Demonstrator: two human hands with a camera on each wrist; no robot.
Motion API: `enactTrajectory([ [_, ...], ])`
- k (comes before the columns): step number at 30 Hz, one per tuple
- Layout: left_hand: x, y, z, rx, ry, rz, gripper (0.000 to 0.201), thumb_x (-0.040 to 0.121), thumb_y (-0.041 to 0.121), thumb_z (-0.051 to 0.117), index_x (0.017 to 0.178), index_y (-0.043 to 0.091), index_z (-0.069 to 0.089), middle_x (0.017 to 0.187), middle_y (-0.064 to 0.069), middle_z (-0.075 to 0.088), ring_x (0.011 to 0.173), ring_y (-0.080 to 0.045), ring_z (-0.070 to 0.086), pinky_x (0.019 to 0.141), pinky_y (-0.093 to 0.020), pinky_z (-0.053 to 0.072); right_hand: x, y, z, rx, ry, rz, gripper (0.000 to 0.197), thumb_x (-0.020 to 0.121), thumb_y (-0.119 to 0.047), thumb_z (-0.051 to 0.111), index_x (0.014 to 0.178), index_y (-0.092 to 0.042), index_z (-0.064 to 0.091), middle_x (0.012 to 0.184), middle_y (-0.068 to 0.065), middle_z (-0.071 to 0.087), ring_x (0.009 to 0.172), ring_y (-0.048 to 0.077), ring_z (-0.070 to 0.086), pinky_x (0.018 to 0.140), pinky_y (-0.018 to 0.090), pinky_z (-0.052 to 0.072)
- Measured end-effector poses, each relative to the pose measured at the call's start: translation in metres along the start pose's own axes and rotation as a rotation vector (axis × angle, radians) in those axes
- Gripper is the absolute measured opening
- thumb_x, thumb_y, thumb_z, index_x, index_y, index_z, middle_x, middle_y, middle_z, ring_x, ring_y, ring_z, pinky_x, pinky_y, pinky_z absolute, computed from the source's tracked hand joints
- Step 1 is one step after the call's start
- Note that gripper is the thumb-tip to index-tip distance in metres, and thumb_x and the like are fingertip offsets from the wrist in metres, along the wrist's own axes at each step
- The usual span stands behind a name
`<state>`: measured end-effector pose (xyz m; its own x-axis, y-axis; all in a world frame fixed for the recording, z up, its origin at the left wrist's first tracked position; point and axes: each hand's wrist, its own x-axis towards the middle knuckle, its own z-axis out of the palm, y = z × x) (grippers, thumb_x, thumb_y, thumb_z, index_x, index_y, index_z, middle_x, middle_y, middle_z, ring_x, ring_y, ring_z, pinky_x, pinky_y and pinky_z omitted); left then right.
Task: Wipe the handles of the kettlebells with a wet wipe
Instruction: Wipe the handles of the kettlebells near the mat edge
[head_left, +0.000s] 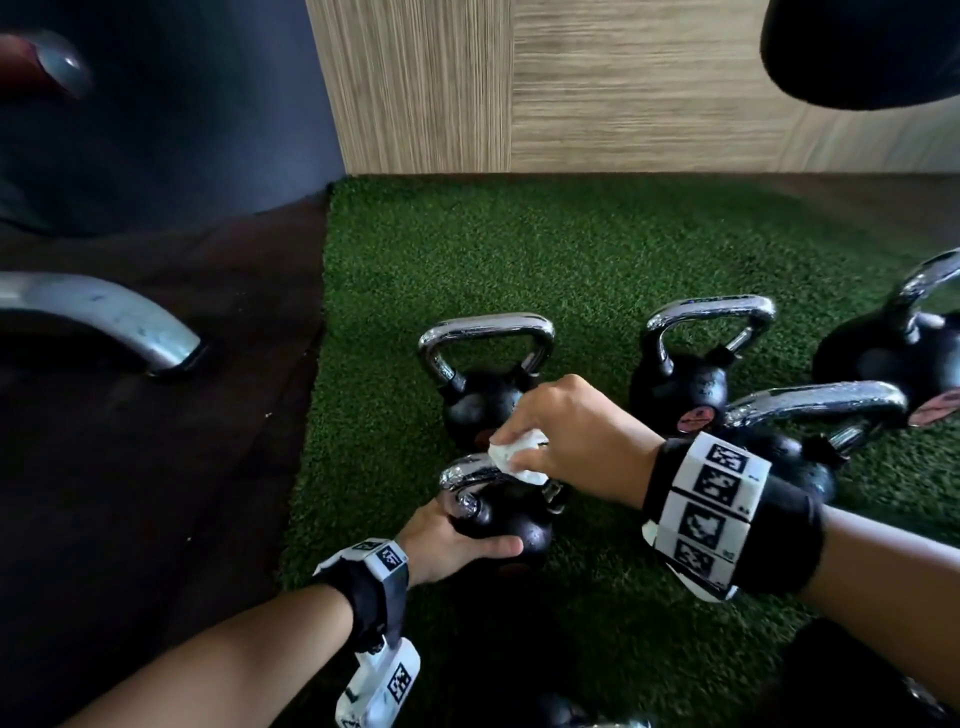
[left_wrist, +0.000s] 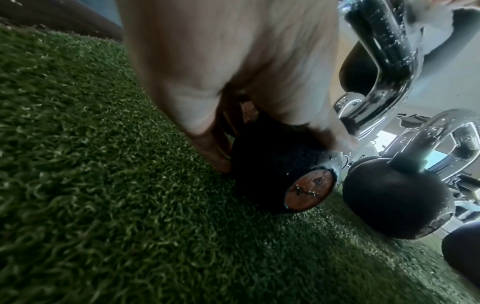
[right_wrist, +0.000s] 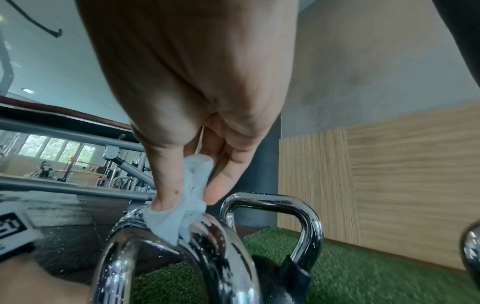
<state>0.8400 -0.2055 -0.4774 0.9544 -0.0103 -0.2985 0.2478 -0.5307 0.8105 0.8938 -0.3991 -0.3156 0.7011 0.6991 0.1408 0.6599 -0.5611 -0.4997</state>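
A small black kettlebell (head_left: 511, 525) with a chrome handle (head_left: 462, 475) stands on the green turf near me. My left hand (head_left: 457, 540) grips its round body (left_wrist: 275, 164) from the left side, thumb across the front. My right hand (head_left: 561, 441) pinches a crumpled white wet wipe (head_left: 514, 457) and presses it on the top of the wet handle (right_wrist: 197, 244); the wipe (right_wrist: 187, 205) sits between thumb and fingers. Water drops cover the chrome.
Several more kettlebells stand on the turf (head_left: 571, 260): one behind (head_left: 485, 364), one to the right (head_left: 696, 364), one near my right wrist (head_left: 810, 415), one at the far right (head_left: 914, 343). A machine's metal foot (head_left: 114, 322) rests on the dark floor at left. A wood-panelled wall (head_left: 623, 93) is behind.
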Motion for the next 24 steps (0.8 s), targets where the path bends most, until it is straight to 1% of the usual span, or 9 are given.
enactTrajectory([
  [4,0.001,0.000,-0.001,-0.011,-0.034,0.004,0.095,0.049,0.071,0.088,0.134,0.036,0.064,0.132,0.015,0.067,0.128,-0.007,0.059,0.116,-0.034,0.042,-0.004,-0.002,0.000,-0.064,-0.062,0.079,0.008,0.081,-0.018,0.077,0.088,-0.015,0.078,0.089,-0.005,0.072,0.089,0.012,0.068,0.086,0.035,0.056],
  [6,0.002,-0.002,0.000,-0.010,-0.029,-0.007,0.090,0.054,0.068,0.090,0.133,0.035,0.064,0.131,0.014,0.068,0.126,-0.008,0.060,0.115,-0.034,0.044,-0.006,-0.001,-0.005,-0.103,-0.079,0.155,0.008,0.082,-0.014,0.074,0.090,-0.015,0.076,0.091,-0.005,0.070,0.092,0.015,0.068,0.087,0.036,0.057],
  [9,0.001,-0.003,-0.001,-0.009,-0.008,-0.028,0.089,0.054,0.068,0.091,0.132,0.035,0.064,0.129,0.016,0.067,0.124,-0.007,0.061,0.113,-0.032,0.044,-0.004,-0.007,-0.007,-0.204,-0.106,0.196,0.012,0.083,-0.010,0.067,0.091,-0.008,0.076,0.097,0.010,0.075,0.095,0.028,0.071,0.087,0.040,0.058],
  [10,0.001,-0.003,0.000,-0.021,-0.007,-0.025,0.091,0.052,0.069,0.090,0.132,0.036,0.064,0.129,0.016,0.067,0.124,-0.007,0.061,0.114,-0.032,0.044,-0.004,-0.011,-0.005,-0.204,-0.105,0.197,0.013,0.084,-0.011,0.066,0.092,-0.009,0.077,0.097,0.010,0.075,0.095,0.028,0.071,0.087,0.039,0.058],
  [13,0.001,-0.002,0.000,-0.023,0.002,-0.046,0.102,0.044,0.075,0.086,0.134,0.034,0.062,0.131,0.014,0.065,0.125,-0.010,0.060,0.114,-0.033,0.044,-0.007,-0.016,-0.003,-0.161,-0.079,0.224,0.015,0.084,-0.014,0.069,0.096,-0.019,0.078,0.098,0.003,0.075,0.096,0.021,0.070,0.087,0.033,0.057],
  [17,0.002,-0.001,0.000,0.027,-0.021,-0.016,0.103,0.047,0.080,0.082,0.137,0.036,0.061,0.136,0.015,0.062,0.129,-0.009,0.057,0.115,-0.033,0.042,-0.017,-0.003,-0.013,-0.198,-0.038,0.307,0.014,0.081,-0.011,0.067,0.089,-0.014,0.078,0.092,0.007,0.076,0.090,0.025,0.072,0.082,0.034,0.059],
  [19,0.002,0.000,-0.002,0.032,-0.027,0.003,0.104,0.044,0.083,0.080,0.137,0.038,0.061,0.135,0.017,0.063,0.129,-0.008,0.057,0.115,-0.033,0.042,-0.019,0.004,-0.016,-0.181,-0.017,0.331,0.014,0.079,-0.009,0.067,0.084,-0.014,0.079,0.088,0.005,0.076,0.087,0.022,0.072,0.079,0.029,0.058],
  [22,0.001,0.000,-0.003,0.004,-0.023,0.021,0.103,0.045,0.080,0.082,0.136,0.037,0.062,0.135,0.017,0.064,0.129,-0.008,0.057,0.117,-0.034,0.041,-0.022,0.008,-0.014,-0.159,0.003,0.323,0.018,0.076,-0.005,0.069,0.081,-0.019,0.080,0.082,-0.002,0.076,0.080,0.014,0.070,0.069,0.020,0.053],
  [24,0.001,0.000,-0.003,0.006,-0.031,0.035,0.101,0.047,0.078,0.083,0.136,0.036,0.062,0.135,0.016,0.064,0.130,-0.007,0.056,0.117,-0.035,0.041,-0.024,0.014,-0.015,-0.104,0.022,0.329,0.018,0.072,-0.005,0.076,0.080,-0.020,0.081,0.076,-0.008,0.074,0.074,0.007,0.068,0.062,0.009,0.048],
])
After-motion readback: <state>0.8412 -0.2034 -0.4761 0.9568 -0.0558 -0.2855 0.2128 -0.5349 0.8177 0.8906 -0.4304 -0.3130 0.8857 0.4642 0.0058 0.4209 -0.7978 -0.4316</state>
